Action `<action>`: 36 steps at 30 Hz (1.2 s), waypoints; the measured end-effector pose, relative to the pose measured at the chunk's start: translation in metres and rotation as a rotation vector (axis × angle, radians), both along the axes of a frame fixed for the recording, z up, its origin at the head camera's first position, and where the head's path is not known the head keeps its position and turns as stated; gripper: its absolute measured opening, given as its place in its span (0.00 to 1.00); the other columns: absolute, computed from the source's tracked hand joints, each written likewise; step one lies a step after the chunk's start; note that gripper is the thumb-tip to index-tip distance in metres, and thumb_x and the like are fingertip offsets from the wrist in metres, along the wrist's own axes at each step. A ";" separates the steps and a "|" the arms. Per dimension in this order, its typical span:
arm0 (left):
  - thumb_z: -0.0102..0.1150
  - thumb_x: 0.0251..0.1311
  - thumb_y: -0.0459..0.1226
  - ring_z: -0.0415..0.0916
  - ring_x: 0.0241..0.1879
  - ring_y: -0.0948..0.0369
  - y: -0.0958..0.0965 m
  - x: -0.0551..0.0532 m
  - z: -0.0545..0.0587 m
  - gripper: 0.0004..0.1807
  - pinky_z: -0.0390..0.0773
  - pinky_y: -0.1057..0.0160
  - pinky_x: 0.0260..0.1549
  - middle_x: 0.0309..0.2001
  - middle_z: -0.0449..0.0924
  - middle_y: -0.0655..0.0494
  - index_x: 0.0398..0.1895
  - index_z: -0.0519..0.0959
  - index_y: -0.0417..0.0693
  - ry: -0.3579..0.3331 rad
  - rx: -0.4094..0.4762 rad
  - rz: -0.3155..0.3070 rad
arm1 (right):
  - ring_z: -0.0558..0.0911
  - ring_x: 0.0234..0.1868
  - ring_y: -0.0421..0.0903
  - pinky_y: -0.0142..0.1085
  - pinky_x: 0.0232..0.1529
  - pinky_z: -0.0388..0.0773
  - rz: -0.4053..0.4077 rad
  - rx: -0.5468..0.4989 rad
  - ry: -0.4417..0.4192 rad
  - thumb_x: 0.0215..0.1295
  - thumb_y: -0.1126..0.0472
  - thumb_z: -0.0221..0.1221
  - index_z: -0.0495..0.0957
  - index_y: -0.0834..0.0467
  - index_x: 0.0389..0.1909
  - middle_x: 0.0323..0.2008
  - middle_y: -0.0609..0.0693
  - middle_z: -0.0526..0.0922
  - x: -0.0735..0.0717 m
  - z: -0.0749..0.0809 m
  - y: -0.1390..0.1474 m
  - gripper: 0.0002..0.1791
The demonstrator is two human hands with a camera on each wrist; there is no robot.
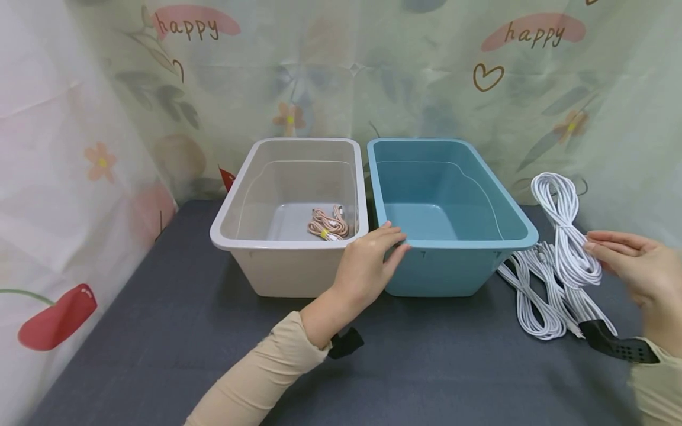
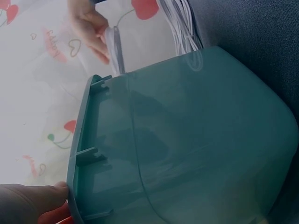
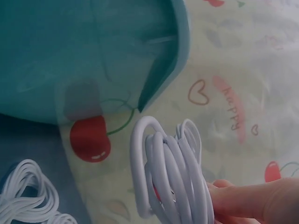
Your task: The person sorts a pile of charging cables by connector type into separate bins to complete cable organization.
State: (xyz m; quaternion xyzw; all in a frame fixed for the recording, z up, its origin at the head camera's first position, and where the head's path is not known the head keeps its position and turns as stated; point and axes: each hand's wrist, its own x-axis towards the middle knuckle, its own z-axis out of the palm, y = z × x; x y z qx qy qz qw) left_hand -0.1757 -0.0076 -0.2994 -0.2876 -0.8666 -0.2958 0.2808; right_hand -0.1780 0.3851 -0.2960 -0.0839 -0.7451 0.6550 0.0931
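Tan sleeve [image 1: 261, 373] occupied 7 o'clock; left hand [image 1: 367, 254] pinched blue bin [image 1: 479, 244]. Right hand [image 1: 639, 260], 3 o'clock, pinched white cable [image 1: 578, 254]. Beige bin [image 1: 282, 243] contained pink cable [image 1: 326, 225].

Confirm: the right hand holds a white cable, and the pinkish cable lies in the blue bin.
The head view shows the pinkish cable in the beige bin, not the blue bin; the right hand does hold a white cable.

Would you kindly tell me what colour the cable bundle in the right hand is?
The held cable bundle is white; the head view shows it best.
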 end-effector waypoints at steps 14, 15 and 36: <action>0.60 0.59 0.39 0.78 0.55 0.57 0.000 -0.001 0.000 0.12 0.78 0.63 0.52 0.46 0.84 0.50 0.43 0.83 0.44 0.018 0.007 -0.008 | 0.81 0.21 0.28 0.19 0.19 0.76 -0.040 -0.141 0.163 0.49 0.71 0.67 0.84 0.47 0.22 0.19 0.35 0.84 -0.011 0.032 -0.014 0.13; 0.60 0.59 0.38 0.78 0.55 0.57 0.000 -0.001 0.000 0.12 0.78 0.63 0.52 0.45 0.84 0.50 0.43 0.83 0.44 0.022 0.006 -0.008 | 0.81 0.21 0.28 0.19 0.19 0.76 -0.041 -0.139 0.166 0.48 0.71 0.68 0.83 0.47 0.22 0.18 0.35 0.84 -0.012 0.034 -0.015 0.13; 0.60 0.59 0.38 0.78 0.55 0.57 0.000 -0.002 -0.002 0.11 0.78 0.62 0.52 0.45 0.85 0.49 0.43 0.83 0.44 0.024 0.008 -0.015 | 0.81 0.22 0.28 0.19 0.22 0.76 -0.037 0.010 0.106 0.49 0.64 0.68 0.84 0.45 0.24 0.19 0.34 0.84 -0.027 0.074 -0.046 0.08</action>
